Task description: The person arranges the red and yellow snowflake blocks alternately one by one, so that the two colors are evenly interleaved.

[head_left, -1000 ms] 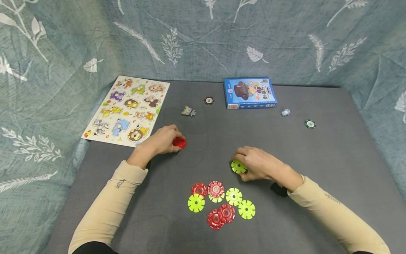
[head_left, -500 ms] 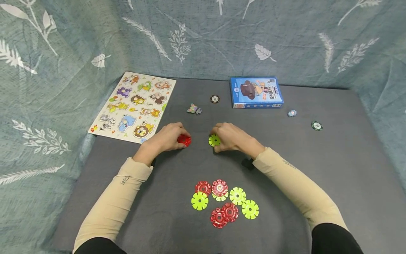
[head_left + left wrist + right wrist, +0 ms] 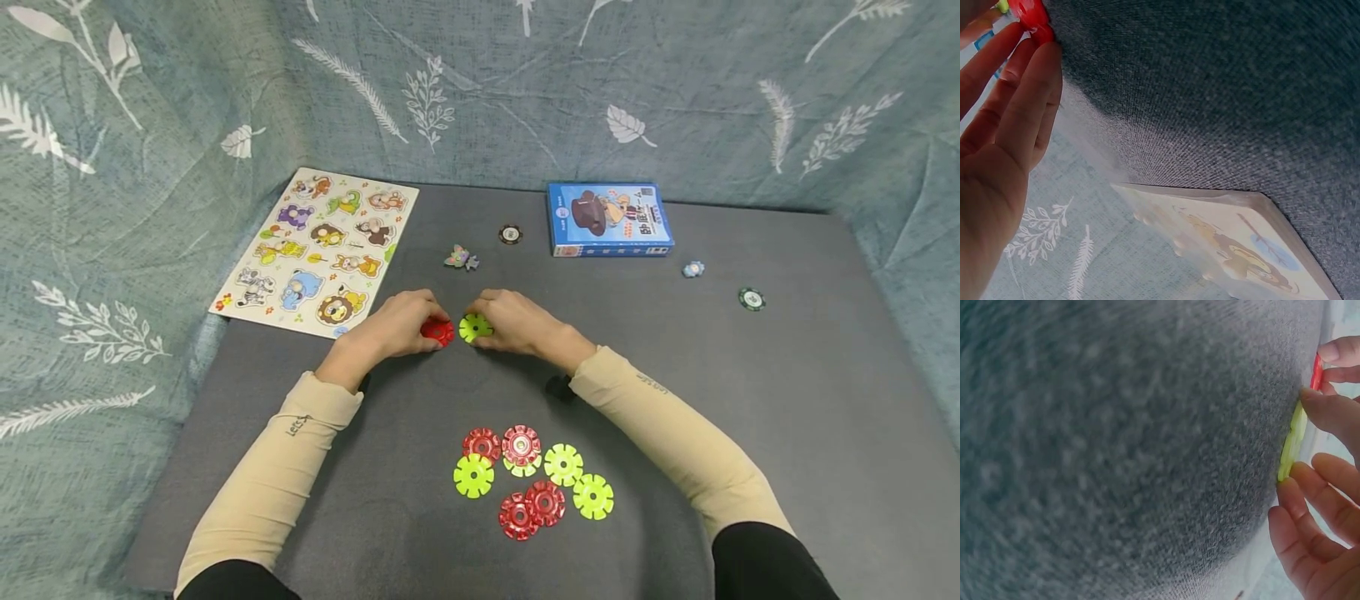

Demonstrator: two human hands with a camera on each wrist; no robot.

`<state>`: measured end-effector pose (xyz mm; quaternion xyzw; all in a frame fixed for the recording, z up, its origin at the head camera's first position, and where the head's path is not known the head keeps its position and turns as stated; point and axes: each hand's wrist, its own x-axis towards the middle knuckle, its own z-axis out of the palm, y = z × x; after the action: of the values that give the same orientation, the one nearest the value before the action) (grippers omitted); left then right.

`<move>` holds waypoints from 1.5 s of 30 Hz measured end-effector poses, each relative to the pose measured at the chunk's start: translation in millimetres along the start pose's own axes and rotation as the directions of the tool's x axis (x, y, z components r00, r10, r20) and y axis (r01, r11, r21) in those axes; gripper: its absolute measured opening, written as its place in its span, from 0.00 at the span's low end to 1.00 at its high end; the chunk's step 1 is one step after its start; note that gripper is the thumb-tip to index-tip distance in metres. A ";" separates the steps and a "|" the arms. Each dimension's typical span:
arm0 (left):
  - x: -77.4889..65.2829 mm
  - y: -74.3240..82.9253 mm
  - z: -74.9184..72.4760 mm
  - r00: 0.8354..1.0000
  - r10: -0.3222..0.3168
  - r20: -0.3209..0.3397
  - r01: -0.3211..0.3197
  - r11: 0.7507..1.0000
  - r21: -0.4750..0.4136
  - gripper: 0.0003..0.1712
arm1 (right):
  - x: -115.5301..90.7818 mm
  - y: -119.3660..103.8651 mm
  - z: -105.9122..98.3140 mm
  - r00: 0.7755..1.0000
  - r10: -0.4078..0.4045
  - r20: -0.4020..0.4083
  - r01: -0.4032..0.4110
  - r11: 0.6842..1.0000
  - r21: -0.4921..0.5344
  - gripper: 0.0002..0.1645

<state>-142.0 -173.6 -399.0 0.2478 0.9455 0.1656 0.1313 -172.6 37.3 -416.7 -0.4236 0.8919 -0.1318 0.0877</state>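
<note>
"Starting near, is anything being moved?"

"No, the scattered discs [image 3: 557, 469] are being left as they were."

"And farther off?"

"The yellow-green disc [image 3: 469, 327] is being brought leftward, pinched in the right hand [image 3: 517, 319]; it is being held just beside the red disc [image 3: 444, 335], which is being gripped by the left hand [image 3: 393, 323]."

"What is being suggested?"

"Apparently the pair is being lined up edge to edge, narrowly apart. Beyond, the blue box [image 3: 611, 219] is being left untouched."
</note>
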 end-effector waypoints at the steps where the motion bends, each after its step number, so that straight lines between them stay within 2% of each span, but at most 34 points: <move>1: 0.2 0.1 -0.3 1.000 0.000 0.001 0.000 1.000 0.002 0.21 | 0.1 -0.4 0.0 1.000 -0.004 -0.001 0.004 1.000 0.005 0.27; 32: 1.1 2.4 -1.8 1.000 0.013 0.009 -0.014 0.999 0.034 0.22 | 2.5 -4.4 6.2 1.000 0.007 -0.005 -0.007 1.000 -0.005 0.25; 45: -0.2 2.3 -2.7 1.000 -0.003 0.027 0.002 0.999 0.032 0.24 | -9.4 -1.8 -4.2 1.000 -0.011 0.016 0.011 1.000 0.000 0.27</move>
<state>-141.7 -172.5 -395.6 0.2509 0.9465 0.1468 0.1401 -166.6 44.2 -411.7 -0.4294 0.8889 -0.1290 0.0940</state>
